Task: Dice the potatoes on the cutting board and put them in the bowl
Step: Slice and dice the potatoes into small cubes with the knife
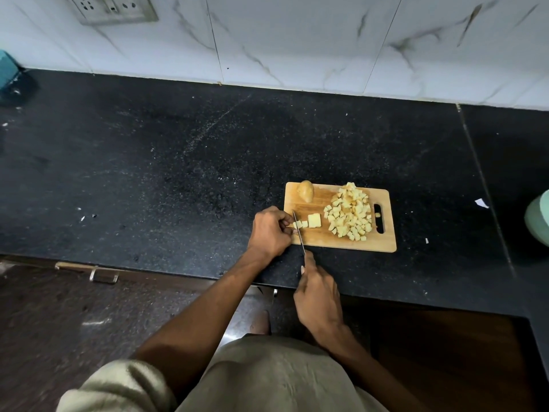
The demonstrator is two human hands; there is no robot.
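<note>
A wooden cutting board lies on the black counter. On its right part sits a heap of diced potato. An unpeeled potato piece rests at the board's far left corner. Near the left edge lie a few cut potato pieces. My left hand has its fingers curled and pinches the potato pieces at the board's left edge. My right hand grips the handle of a knife, whose blade lies across the board just beside the left fingers.
The pale green rim of a bowl-like vessel shows at the right edge of the frame. The black counter stretches wide to the left, backed by a marble wall. Drawer handles sit below the counter's front edge.
</note>
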